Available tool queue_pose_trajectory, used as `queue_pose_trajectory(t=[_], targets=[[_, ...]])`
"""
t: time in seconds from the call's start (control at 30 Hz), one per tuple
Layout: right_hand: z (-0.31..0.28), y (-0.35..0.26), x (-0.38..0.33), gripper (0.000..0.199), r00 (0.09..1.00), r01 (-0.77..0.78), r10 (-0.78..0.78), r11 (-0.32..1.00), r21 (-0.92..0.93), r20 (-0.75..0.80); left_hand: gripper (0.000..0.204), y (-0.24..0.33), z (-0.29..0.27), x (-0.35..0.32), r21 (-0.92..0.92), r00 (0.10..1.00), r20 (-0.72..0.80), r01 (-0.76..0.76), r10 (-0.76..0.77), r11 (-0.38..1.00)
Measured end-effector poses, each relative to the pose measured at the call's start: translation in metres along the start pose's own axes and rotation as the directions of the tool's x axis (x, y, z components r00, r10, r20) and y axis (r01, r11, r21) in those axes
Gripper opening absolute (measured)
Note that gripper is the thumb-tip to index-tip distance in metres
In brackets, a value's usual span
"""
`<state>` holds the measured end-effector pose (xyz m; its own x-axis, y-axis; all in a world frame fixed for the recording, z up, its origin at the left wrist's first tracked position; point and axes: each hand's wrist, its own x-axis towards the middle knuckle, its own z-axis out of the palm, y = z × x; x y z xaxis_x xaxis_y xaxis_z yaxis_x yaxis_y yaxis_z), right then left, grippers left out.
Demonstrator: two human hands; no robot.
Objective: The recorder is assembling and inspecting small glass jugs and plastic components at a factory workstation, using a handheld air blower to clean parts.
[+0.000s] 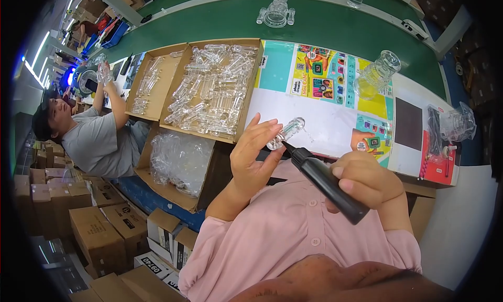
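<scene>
My left hand (250,158) pinches a small clear, tube-shaped plastic part (295,126) between thumb and fingers, above the near edge of the table. A black squeeze bottle (335,189) with a narrow pointed nozzle lies gripped in my right hand (369,176). It is tilted, its tip pointing up and left at the lower end of the clear part. Whether the tip touches the part or only hovers by it, I cannot tell. Left of my hands, a cardboard tray (253,82) holds many similar clear pieces (215,89).
A larger clear assembly (374,76) stands on the printed board (293,108), another (276,13) on the green surface (220,24) behind. Bagged clear parts (458,123) lie right. A box with a plastic bag (181,163) sits below the trays. A co-worker (107,139) sits at left.
</scene>
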<state>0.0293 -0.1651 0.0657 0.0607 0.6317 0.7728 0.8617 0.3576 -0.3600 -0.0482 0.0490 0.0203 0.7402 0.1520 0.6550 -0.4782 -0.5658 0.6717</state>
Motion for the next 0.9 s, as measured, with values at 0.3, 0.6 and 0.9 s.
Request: queue_pose_trajectory(t=[0.3, 0.6, 0.9], targets=[[0.008, -0.004, -0.002, 0.053, 0.976, -0.061, 0.080, 0.993, 0.101, -0.203, 0.036, 0.004, 0.002, -0.010, -0.721, 0.896, 0.200, 0.408, -0.395, 0.561], [0.008, 0.002, -0.007, 0.041, 0.975, -0.040, 0.069, 0.990, 0.136, -0.211, 0.036, -0.001, 0.000, -0.013, -0.799, 0.848, 0.324, 0.483, -0.419, 0.359], [0.022, 0.019, 0.000, 0.027, 0.923, 0.325, -0.333, 0.943, -0.073, -0.193, 0.036, 0.002, 0.004, -0.010, -0.769, 0.869, 0.229, 0.438, -0.439, 0.465]])
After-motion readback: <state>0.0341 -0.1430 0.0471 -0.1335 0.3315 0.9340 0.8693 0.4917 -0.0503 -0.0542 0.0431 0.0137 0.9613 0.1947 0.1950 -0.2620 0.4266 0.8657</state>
